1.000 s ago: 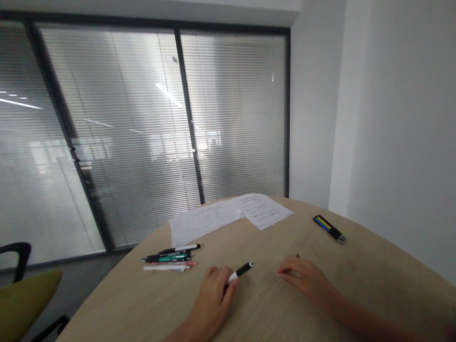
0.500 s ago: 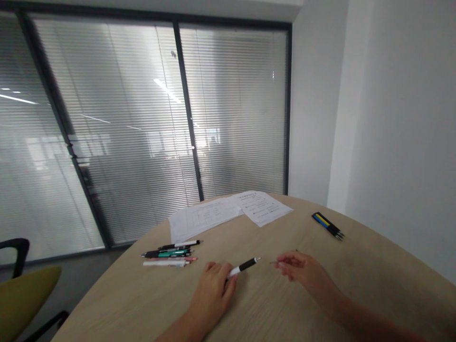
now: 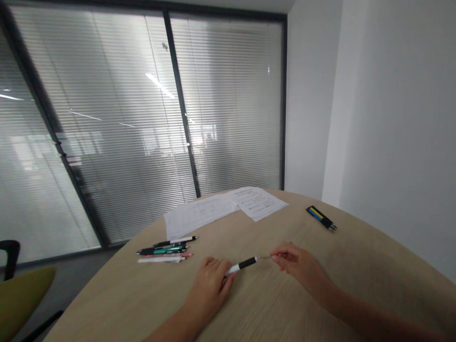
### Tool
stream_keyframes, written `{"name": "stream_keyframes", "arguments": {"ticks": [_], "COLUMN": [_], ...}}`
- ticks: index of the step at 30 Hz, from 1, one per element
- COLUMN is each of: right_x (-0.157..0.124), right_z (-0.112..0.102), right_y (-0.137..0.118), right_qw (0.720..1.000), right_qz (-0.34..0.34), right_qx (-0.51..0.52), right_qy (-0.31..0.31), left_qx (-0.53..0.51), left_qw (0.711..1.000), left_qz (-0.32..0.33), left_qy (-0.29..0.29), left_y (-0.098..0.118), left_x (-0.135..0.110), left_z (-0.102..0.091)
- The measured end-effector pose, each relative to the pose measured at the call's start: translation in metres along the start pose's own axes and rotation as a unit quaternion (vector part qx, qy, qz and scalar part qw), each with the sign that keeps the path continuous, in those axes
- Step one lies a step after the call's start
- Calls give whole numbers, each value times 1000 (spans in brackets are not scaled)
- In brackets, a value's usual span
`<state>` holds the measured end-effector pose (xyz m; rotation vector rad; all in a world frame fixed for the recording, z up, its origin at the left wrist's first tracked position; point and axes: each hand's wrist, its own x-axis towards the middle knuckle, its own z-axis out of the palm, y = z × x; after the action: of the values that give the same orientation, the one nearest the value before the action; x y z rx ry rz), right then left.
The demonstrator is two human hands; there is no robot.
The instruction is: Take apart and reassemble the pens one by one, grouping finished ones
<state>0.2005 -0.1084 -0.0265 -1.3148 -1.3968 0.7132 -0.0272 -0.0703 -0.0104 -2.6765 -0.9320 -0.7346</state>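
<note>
A white pen with a black grip (image 3: 245,263) is held in my left hand (image 3: 211,287), its front end pointing right and slightly up. Fingers and thumb are closed around the white rear part, low over the table. My right hand (image 3: 290,260) pinches a thin, pale, stick-like piece (image 3: 266,257) between thumb and fingertips. The far end of this piece is at the pen's front end; whether it sits inside or only touches I cannot tell. Its kind is too small to make out.
Left of my hands lies a group of several pens (image 3: 167,249) in black, green, pink and white. Printed sheets (image 3: 260,204) lie at the table's far edge. Black pens with a blue and yellow part (image 3: 320,218) rest at the right. A chair (image 3: 24,299) stands left of the round table (image 3: 117,294).
My right hand has moved left toward the pen, and the thin piece now meets its front end. The left hand keeps its hold. The whole view has shifted slightly.
</note>
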Motion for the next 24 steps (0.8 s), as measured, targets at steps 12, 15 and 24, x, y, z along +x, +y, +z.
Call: {"name": "stream_keyframes", "arguments": {"ticks": [12, 15, 24], "right_x": [-3, -2, -5], "right_z": [0, -1, 2], "right_y": [2, 2, 1], "right_qw": [1000, 1000, 1000], "right_qz": [-7, -11, -3], "right_qx": [1, -7, -23], "right_qy": [9, 6, 2], "left_qx": [-3, -5, 10], "left_qw": [1000, 1000, 1000], "left_qz": [7, 10, 17], "left_qy": [4, -3, -11], "left_y": [0, 2, 4], "left_x": [-1, 0, -2], "left_z": [1, 0, 1]}}
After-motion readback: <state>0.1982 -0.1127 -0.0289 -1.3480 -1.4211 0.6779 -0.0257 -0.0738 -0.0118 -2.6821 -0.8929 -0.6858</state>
